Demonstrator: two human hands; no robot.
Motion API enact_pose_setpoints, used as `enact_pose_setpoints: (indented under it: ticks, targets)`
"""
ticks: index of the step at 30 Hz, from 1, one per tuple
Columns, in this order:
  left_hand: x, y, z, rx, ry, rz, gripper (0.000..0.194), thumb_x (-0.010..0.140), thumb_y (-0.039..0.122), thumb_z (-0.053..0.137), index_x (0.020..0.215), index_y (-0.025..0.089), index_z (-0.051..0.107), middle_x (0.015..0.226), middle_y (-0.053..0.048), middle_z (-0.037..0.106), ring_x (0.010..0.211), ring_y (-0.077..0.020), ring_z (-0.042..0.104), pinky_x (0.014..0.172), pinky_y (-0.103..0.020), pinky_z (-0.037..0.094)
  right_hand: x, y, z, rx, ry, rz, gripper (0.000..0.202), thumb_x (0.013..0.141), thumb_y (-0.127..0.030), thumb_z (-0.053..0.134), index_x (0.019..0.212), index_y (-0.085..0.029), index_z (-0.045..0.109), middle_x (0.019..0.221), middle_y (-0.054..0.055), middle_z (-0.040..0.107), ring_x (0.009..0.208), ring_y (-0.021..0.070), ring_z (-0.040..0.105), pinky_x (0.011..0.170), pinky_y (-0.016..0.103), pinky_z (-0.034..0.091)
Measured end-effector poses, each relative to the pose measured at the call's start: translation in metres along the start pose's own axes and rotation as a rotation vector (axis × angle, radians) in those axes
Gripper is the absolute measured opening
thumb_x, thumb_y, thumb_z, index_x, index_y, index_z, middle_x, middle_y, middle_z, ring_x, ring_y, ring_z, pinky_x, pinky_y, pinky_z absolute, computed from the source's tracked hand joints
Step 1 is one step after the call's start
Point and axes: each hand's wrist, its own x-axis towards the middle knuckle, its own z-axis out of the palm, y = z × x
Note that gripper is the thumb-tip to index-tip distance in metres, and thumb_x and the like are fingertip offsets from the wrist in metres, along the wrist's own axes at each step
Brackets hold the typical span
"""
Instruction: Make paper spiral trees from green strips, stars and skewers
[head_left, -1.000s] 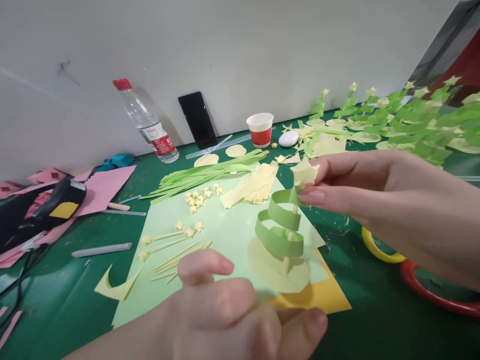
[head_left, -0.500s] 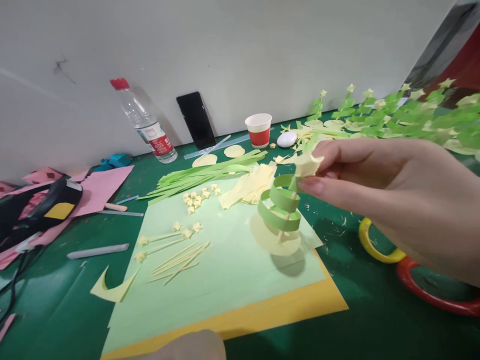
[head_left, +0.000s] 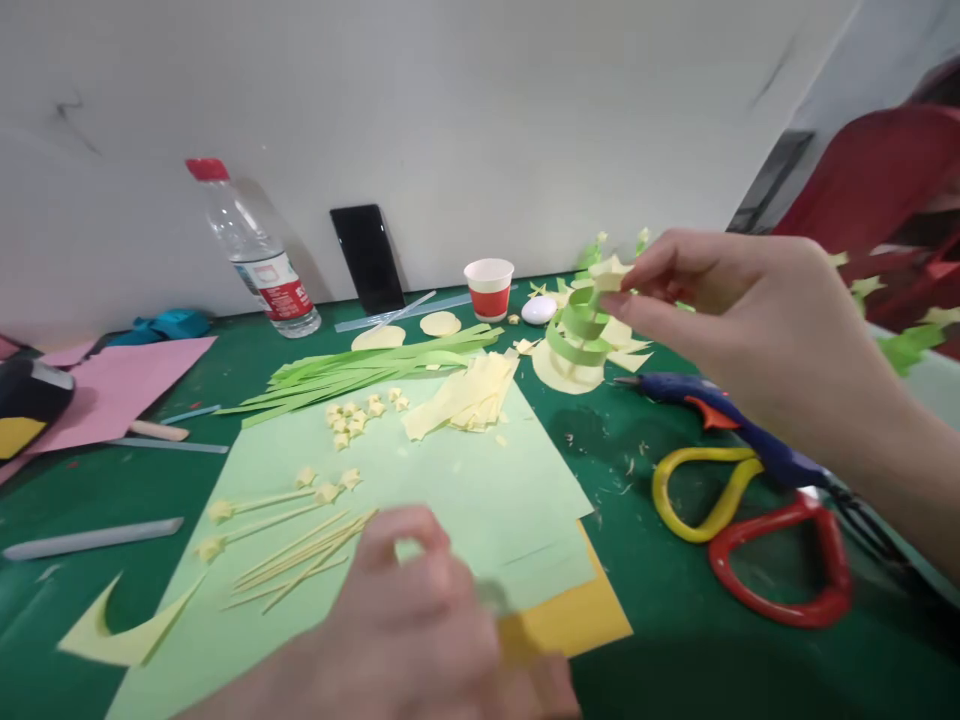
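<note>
My right hand point(head_left: 739, 310) pinches the star tip of a small paper tree point(head_left: 576, 345), a green spiral strip on a stick with a round cream base. The tree is held above the green table at the back right of the paper sheets. My left hand point(head_left: 424, 625), smeared by motion, is over the front of the light green paper sheet point(head_left: 465, 500); its fingers look curled, but what they hold, if anything, is unclear. Beside it on the sheet lie thin sticks point(head_left: 300, 560), and several folded paper stars point(head_left: 352, 420) lie farther back.
A blue glue gun point(head_left: 690, 390) and scissors with red and yellow handles point(head_left: 780, 610) lie under my right forearm. Behind are a bottle point(head_left: 277, 290), phone point(head_left: 367, 260), paper cup point(head_left: 490, 300) and green strips point(head_left: 360, 370). More paper trees point(head_left: 911, 345) stand at right.
The paper tree in my right hand has moved back, off the sheet's right side. My left hand has come up into view over the sheet. The view has turned right, showing the glue gun.
</note>
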Motion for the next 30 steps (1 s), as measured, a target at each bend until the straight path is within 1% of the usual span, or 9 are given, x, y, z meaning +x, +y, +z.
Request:
enact_pose_setpoints:
  ticks: [2, 3, 5, 7, 12, 15, 20, 25, 30]
  targets:
    - [0.019, -0.013, 0.001, 0.009, 0.136, 0.138, 0.009, 0.078, 0.018, 0.062, 0.08, 0.027, 0.061, 0.051, 0.005, 0.045, 0.056, -0.0138, 0.041, 0.064, -0.032, 0.035, 0.011, 0.004, -0.011, 0.01, 0.068, 0.099, 0.009, 0.067, -0.026, 0.063, 0.064, -0.018, 0.062, 0.059, -0.004, 0.055, 0.059, 0.0087, 0.048, 0.055, 0.025, 0.035]
    - [0.026, -0.019, 0.003, 0.02, 0.143, 0.148, 0.007, 0.078, 0.017, 0.061, 0.079, 0.024, 0.06, 0.053, 0.005, 0.046, 0.056, -0.0128, 0.04, 0.064, -0.031, 0.034, 0.016, 0.007, -0.017, 0.016, 0.096, 0.131, 0.009, 0.066, -0.027, 0.064, 0.066, -0.017, 0.063, 0.06, -0.004, 0.056, 0.061, 0.0088, 0.05, 0.056, 0.025, 0.035]
    - [0.033, -0.03, 0.009, 0.01, 0.148, 0.061, 0.009, 0.083, 0.016, 0.055, 0.077, 0.022, 0.059, 0.056, 0.004, 0.049, 0.057, -0.0127, 0.04, 0.065, -0.03, 0.033, 0.022, 0.012, -0.031, -0.002, 0.13, 0.163, 0.009, 0.066, -0.026, 0.065, 0.068, -0.016, 0.065, 0.064, -0.003, 0.059, 0.064, 0.009, 0.052, 0.059, 0.025, 0.037]
    - [0.033, -0.037, 0.016, -0.027, 0.093, -0.008, 0.016, 0.086, 0.016, 0.048, 0.076, 0.022, 0.058, 0.058, 0.004, 0.052, 0.058, -0.013, 0.042, 0.066, -0.03, 0.033, 0.023, 0.018, -0.044, -0.051, 0.153, 0.2, 0.007, 0.067, -0.022, 0.065, 0.067, -0.015, 0.065, 0.065, -0.001, 0.061, 0.064, 0.0088, 0.052, 0.059, 0.024, 0.038]
    - [0.027, -0.041, 0.028, -0.027, 0.076, -0.041, 0.031, 0.087, 0.028, 0.044, 0.058, 0.02, 0.052, 0.05, 0.005, 0.048, 0.055, -0.0136, 0.041, 0.068, -0.032, 0.033, 0.008, 0.039, -0.066, -0.2, 0.172, 0.369, 0.005, 0.072, -0.014, 0.065, 0.069, -0.011, 0.063, 0.057, -0.003, 0.055, 0.047, 0.0039, 0.042, 0.044, 0.018, 0.034]
    - [0.027, -0.04, 0.029, 0.002, 0.037, -0.052, 0.035, 0.089, 0.023, 0.038, 0.055, 0.019, 0.046, 0.05, 0.005, 0.047, 0.052, -0.0126, 0.04, 0.07, -0.032, 0.034, -0.002, 0.057, -0.065, -0.288, 0.107, 0.449, 0.011, 0.081, -0.021, 0.059, 0.076, -0.011, 0.059, 0.056, -0.006, 0.049, 0.042, 0.0029, 0.04, 0.041, 0.016, 0.036]
    - [0.027, -0.038, 0.027, -0.004, -0.006, -0.066, 0.014, 0.087, 0.021, 0.04, 0.084, 0.019, 0.054, 0.063, 0.003, 0.058, 0.057, -0.0135, 0.05, 0.074, -0.035, 0.037, -0.003, 0.084, -0.052, -0.417, 0.091, 0.484, 0.018, 0.086, -0.029, 0.051, 0.086, -0.013, 0.058, 0.077, 0.0, 0.058, 0.061, 0.0086, 0.054, 0.056, 0.023, 0.048]
    - [0.026, -0.036, 0.028, -0.008, -0.008, -0.053, 0.017, 0.086, 0.02, 0.04, 0.078, 0.02, 0.055, 0.068, 0.002, 0.061, 0.063, -0.0148, 0.053, 0.076, -0.035, 0.037, 0.006, 0.1, -0.042, -0.424, 0.042, 0.554, 0.023, 0.086, -0.031, 0.05, 0.097, -0.012, 0.057, 0.092, 0.004, 0.059, 0.075, 0.0135, 0.058, 0.065, 0.029, 0.05]
    - [0.027, -0.035, 0.029, -0.012, -0.008, -0.044, 0.017, 0.086, 0.018, 0.04, 0.077, 0.021, 0.055, 0.067, 0.002, 0.06, 0.063, -0.0148, 0.051, 0.077, -0.036, 0.035, 0.007, 0.105, -0.037, -0.386, -0.017, 0.63, 0.025, 0.087, -0.032, 0.049, 0.101, -0.013, 0.056, 0.098, 0.005, 0.058, 0.08, 0.015, 0.057, 0.069, 0.031, 0.05]
